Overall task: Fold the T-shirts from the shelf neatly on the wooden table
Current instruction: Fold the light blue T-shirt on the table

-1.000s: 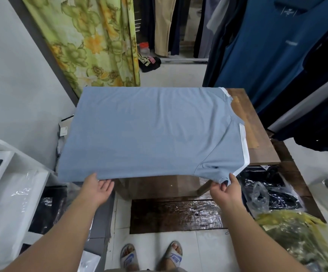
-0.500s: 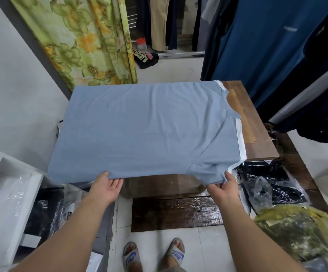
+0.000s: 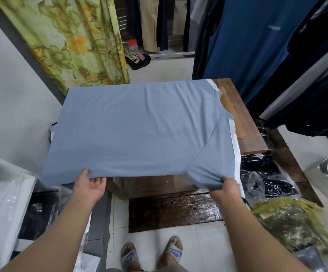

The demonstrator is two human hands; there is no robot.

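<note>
The left hand (image 3: pixel 89 188) and right hand (image 3: pixel 226 186) grip the blue T-shirt (image 3: pixel 139 130) (spread over the table (image 3: pixel 244 124)).

A light blue T-shirt (image 3: pixel 135 130) is spread across the wooden worktop (image 3: pixel 243 122), its near edge gripped by the left hand (image 3: pixel 89 185) and right hand (image 3: pixel 227 186).

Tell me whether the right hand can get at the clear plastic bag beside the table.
Probably yes: the clear plastic bag lies just right of the right hand, nothing blocking it, though that hand grips the T-shirt sleeve and must let go first.
</note>
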